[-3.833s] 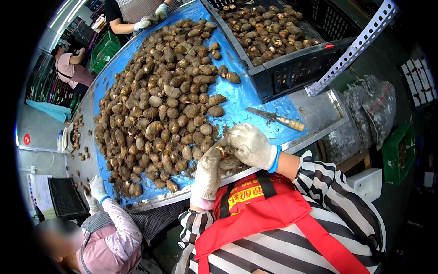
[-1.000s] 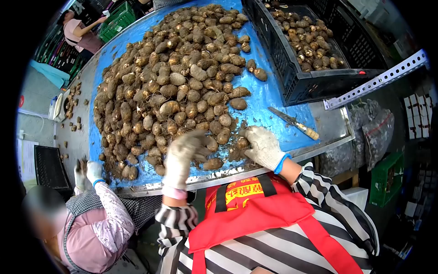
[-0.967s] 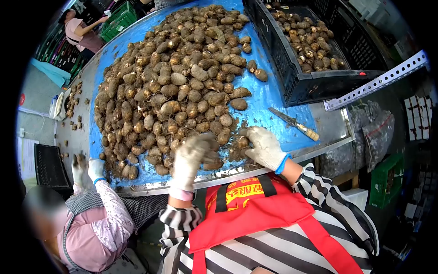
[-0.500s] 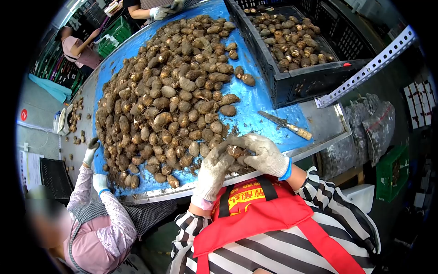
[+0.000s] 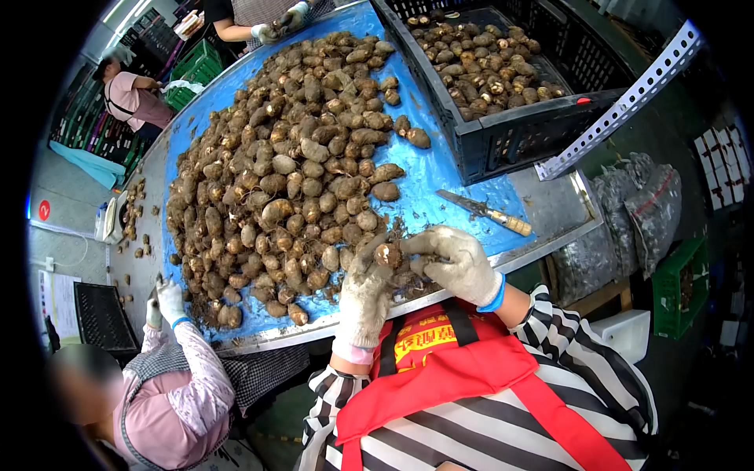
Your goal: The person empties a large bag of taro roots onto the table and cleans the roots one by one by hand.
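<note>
A small brown taro [image 5: 387, 255] with a pale patch is held in my gloved left hand [image 5: 365, 294] at the table's near edge. My gloved right hand [image 5: 455, 263] is curled against the right side of that taro, fingertips at its edge. Just beyond my hands spreads a large heap of soil-covered, rooty taros [image 5: 275, 180] on a blue sheet [image 5: 424, 208]. To the right of the heap lies a knife [image 5: 487, 212] with a wooden handle, its blade pointing away to the left. Neither hand touches it.
A black crate [image 5: 534, 133] partly filled with taros stands at the far right, beside a perforated white metal post [image 5: 628, 102]. Co-workers are at the left [image 5: 169, 385], far side [image 5: 259, 20] and back left [image 5: 133, 98]. Plastic bags [image 5: 620, 228] and a green crate [image 5: 679, 290] sit right.
The taro between my hands has been turned and raised slightly, and my right fingers have shifted on it. The left co-worker's gloved hands have come together. The view has shifted slightly.
</note>
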A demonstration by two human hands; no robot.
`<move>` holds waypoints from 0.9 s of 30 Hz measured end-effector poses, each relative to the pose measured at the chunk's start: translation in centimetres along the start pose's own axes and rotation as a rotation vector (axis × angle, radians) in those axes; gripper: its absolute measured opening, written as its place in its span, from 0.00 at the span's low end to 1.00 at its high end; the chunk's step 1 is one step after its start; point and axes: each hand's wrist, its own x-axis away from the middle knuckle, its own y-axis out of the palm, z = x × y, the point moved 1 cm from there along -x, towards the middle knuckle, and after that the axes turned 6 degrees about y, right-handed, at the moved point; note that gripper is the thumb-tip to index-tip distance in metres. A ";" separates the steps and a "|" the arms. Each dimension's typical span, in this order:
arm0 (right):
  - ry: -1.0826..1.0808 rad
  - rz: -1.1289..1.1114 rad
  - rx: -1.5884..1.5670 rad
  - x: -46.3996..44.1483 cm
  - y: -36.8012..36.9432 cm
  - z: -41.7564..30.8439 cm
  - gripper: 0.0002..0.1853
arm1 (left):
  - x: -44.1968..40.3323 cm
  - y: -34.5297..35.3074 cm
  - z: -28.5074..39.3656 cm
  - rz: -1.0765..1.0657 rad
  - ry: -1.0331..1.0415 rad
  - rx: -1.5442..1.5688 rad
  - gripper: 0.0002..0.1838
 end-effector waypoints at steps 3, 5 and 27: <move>0.089 0.033 -0.052 -0.1 0.4 -0.6 0.18 | 0.6 0.2 0.5 0.011 0.078 -0.162 0.30; 0.081 0.041 -0.065 -0.1 1.1 -0.8 0.17 | 1.1 0.7 0.8 0.014 0.113 -0.212 0.32; 0.198 -0.018 -0.100 -1.2 1.6 -0.7 0.13 | 1.3 0.7 0.1 0.059 0.177 -0.246 0.31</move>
